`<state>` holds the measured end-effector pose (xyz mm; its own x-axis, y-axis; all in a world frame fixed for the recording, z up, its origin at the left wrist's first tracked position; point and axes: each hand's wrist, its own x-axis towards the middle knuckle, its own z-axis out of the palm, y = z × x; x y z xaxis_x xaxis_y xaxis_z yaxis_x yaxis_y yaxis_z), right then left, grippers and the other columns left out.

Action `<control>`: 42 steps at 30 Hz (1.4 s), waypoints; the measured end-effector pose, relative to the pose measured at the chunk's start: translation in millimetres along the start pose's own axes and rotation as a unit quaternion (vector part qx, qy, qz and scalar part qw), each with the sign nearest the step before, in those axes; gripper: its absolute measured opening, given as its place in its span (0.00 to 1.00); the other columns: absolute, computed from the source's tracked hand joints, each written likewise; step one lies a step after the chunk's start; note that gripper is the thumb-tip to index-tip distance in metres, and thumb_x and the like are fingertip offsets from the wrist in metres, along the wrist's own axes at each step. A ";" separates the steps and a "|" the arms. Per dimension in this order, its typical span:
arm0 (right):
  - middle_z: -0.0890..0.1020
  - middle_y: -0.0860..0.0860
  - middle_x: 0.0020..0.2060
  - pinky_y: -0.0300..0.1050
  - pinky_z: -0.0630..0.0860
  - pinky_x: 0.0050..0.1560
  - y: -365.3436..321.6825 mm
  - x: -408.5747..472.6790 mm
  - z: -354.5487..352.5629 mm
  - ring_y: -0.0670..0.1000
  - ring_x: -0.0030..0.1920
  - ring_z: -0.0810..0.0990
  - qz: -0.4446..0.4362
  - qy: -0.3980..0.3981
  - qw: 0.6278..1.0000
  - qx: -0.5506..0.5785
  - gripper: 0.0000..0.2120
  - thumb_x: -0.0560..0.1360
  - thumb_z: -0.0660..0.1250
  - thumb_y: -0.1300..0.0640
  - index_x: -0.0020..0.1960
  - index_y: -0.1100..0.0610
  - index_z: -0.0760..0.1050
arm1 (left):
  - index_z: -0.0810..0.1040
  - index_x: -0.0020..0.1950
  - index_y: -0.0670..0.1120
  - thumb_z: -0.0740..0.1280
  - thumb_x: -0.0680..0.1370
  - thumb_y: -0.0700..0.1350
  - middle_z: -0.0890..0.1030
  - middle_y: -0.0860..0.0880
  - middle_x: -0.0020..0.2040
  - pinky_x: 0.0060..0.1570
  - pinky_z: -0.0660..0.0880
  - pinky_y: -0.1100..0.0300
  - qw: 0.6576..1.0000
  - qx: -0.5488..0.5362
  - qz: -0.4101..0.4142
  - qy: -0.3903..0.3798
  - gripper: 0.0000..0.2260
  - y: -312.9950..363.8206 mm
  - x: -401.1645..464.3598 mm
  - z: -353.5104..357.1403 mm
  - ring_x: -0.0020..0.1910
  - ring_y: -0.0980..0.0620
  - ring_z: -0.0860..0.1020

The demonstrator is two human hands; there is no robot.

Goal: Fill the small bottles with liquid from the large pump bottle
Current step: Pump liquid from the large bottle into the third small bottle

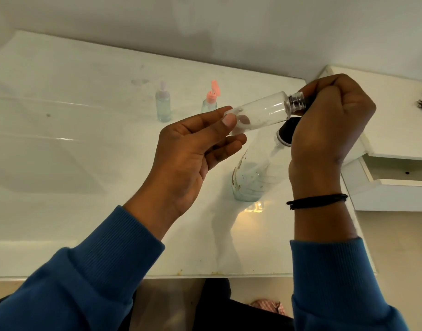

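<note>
White vanity counter (90, 75), with a shallow sink basin (45, 161) sunk into its left half. Off the counter's right edge, a white drawer unit (391, 187), one drawer pulled open.

Large pump bottle (250, 177) stands upright near the counter's right edge, toward the front; clear, a low level of pale liquid in the bottom, black collar at the top partly hidden behind the right hand.

Right hand (329, 125), above the pump bottle, fingers curled closed around something dark at the neck of the held bottle (what exactly, cannot tell). Black band (317, 201) on that wrist. Blue sleeves on both arms.

Left hand (190, 149) pinches the base of an empty small bottle (260, 113) between thumb and fingers. Bottle is clear, held in the air, tilted nearly level, threaded neck pointing right into the right hand.

Toward the counter's back edge, mid-width: two more small bottles upright, just apart. One with a pale cap (163, 101), one with a pink flip cap (210, 101) standing open. Both hold pale liquid.
</note>
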<state>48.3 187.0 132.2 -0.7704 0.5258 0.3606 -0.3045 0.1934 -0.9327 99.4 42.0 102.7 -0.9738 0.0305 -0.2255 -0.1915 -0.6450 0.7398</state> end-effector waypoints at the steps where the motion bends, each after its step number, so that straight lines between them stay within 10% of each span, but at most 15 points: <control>1: 0.73 0.42 0.23 0.39 0.70 0.30 1.1 -0.9 1.0 0.47 0.28 0.72 0.001 0.001 1.000 0.006 0.17 0.67 0.53 0.71 0.28 0.54 0.73 | 0.83 0.58 0.40 0.72 0.70 0.42 0.87 0.42 0.52 0.45 0.81 0.62 1.000 0.001 0.001 0.001 0.18 -0.2 0.3 -0.2 0.44 0.46 0.86; 30: 0.72 0.45 0.24 0.47 0.72 0.32 5.4 -4.0 4.0 0.68 0.35 0.76 -0.023 -0.001 1.000 0.002 0.17 0.67 0.53 0.69 0.28 0.53 0.72 | 0.83 0.59 0.39 0.72 0.71 0.42 0.87 0.42 0.53 0.45 0.82 0.61 1.000 -0.002 -0.002 -0.005 0.17 0.3 0.2 -2.5 0.45 0.46 0.86; 42: 0.72 0.40 0.23 0.44 0.72 0.33 4.3 -2.8 -0.1 0.50 0.31 0.72 -0.026 -0.012 0.999 -0.026 0.15 0.68 0.53 0.68 0.30 0.52 0.70 | 0.83 0.60 0.39 0.72 0.70 0.42 0.86 0.41 0.53 0.45 0.81 0.62 1.000 -0.005 -0.005 0.002 0.19 -0.7 0.4 -2.1 0.45 0.46 0.86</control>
<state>49.2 186.4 127.2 -0.7682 0.4938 0.4075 -0.3153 0.2622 -0.9120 99.4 40.9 100.7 -0.9711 0.0347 -0.2360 -0.2010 -0.6519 0.7312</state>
